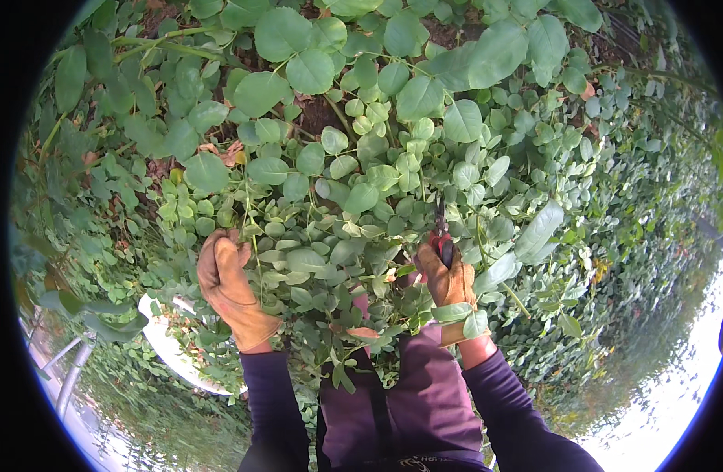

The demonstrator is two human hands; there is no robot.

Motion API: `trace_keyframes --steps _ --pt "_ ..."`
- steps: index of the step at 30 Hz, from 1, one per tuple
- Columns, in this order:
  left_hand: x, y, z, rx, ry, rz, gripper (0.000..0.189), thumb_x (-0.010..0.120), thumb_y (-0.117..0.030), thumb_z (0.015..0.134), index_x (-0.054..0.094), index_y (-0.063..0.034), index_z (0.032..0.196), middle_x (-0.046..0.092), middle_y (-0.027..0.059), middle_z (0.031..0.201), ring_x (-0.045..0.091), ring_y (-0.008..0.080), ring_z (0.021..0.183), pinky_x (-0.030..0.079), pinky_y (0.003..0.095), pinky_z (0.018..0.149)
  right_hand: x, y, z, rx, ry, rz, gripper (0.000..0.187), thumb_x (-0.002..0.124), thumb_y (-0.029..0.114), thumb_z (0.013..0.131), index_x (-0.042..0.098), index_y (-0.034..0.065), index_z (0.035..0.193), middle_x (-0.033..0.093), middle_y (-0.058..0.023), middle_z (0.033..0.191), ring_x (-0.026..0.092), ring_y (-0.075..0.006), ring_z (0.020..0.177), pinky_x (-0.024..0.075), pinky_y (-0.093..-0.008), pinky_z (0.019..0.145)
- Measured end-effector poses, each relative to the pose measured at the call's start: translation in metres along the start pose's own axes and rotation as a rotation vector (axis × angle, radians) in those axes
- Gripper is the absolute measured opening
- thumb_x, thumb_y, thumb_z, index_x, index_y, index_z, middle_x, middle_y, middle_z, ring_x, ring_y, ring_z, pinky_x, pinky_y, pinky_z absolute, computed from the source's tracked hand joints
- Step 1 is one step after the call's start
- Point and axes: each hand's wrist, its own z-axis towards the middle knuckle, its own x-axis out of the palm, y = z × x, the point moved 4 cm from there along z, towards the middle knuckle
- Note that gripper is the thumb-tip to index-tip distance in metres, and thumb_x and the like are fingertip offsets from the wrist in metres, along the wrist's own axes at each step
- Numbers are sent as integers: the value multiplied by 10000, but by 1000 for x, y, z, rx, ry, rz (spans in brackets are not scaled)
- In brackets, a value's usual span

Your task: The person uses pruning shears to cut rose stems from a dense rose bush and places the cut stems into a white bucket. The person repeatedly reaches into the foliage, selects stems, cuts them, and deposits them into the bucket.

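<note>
A tan leather work glove covers my left hand (228,280), which is curled among the leaves at left of centre. Its fingers meet by a thin green stem (256,248); whether they pinch anything is hidden. My right hand (448,277), gloved alike, is closed around red-handled pruning shears (440,230). The dark blades point away from me into the foliage, and their tips are partly covered by leaves. Dense green rose-like leaves (305,259) fill the space between both hands. A leafy sprig lies over the right glove's cuff.
A white rounded container (161,348) with leaves in it stands at lower left. Metal tubing (73,374) rises beyond it at the far left. Thick green canes (172,47) cross the upper left. Foliage surrounds my legs, and a few dry brown leaves (224,154) hang among it.
</note>
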Motion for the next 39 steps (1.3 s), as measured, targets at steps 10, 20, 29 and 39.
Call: trace_keyframes --steps 10,20,29,39 --pt "29 -16 -116 -635 1259 43 230 705 -174 1062 738 30 1164 760 81 1052 760 174 907 605 273 788 15 -10 40 140 94 248 508 757 472 1030 724 23 1267 779 -135 989 763 -302 851 600 -423 769" --pt "91 305 -223 1136 1751 1050 444 594 -238 1017 684 -208 1451 782 66 1267 802 239 968 611 498 995 58 -53 82 332 825 1433 387 697 385 1124 696 191 1458 784 -111 1169 755 -304 992 623 -505 912" --pt "88 274 -236 1196 1744 549 698 557 -272 1023 395 -148 1690 541 47 1643 513 215 1497 307 439 1313 68 -75 126 435 1050 1542 372 672 342 1135 706 200 1477 808 -170 1220 767 -321 992 580 -515 955" --pt "103 341 -234 1219 1726 1092 635 716 -426 919 590 -123 1462 735 103 1332 682 319 1244 513 455 1099 50 -73 140 327 1109 1285 395 665 337 1142 668 122 1474 772 -158 1364 777 -369 1176 611 -551 1074"
